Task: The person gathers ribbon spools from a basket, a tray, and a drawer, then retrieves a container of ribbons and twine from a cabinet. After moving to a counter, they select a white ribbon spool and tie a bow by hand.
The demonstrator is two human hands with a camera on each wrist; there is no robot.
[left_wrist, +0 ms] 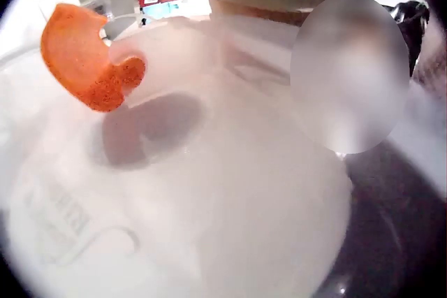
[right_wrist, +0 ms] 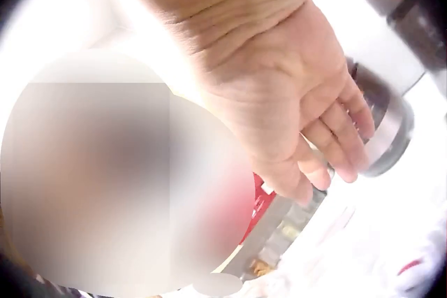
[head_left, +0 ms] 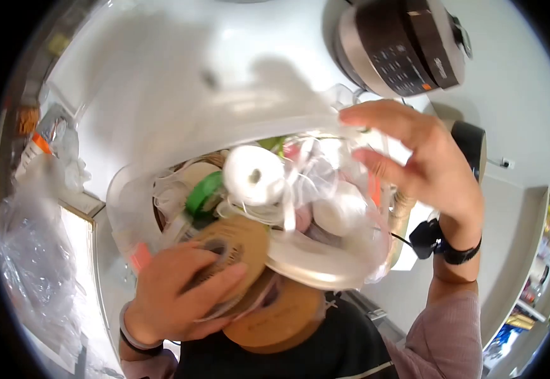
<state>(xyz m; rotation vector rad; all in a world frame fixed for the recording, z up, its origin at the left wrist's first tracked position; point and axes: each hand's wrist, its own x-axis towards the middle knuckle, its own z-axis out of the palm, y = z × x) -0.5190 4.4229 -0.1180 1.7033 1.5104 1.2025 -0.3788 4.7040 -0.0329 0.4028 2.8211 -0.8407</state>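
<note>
My left hand (head_left: 174, 287) grips cardboard ribbon spools at the near rim of a translucent plastic bin (head_left: 120, 202). Its fingers lie over the printed face of the upper spool (head_left: 253, 243); another brown spool (head_left: 287, 319) sits beneath, against the dark shirt. Inside the bin are a white twine roll (head_left: 254, 177), a green ribbon roll (head_left: 203, 194), and tangled white ribbons. Over the bin's right side, my right hand (head_left: 423, 155) is raised, thumb and fingers apart. In the right wrist view its palm (right_wrist: 279, 95) shows, holding nothing.
A dark electric cooker (head_left: 395, 47) stands on the white tabletop at the back right. Clear plastic wrapping (head_left: 38, 246) hangs at left. An orange clip (left_wrist: 77, 57) sits at the bin's edge in the left wrist view. Shelves (head_left: 533, 271) line the far right.
</note>
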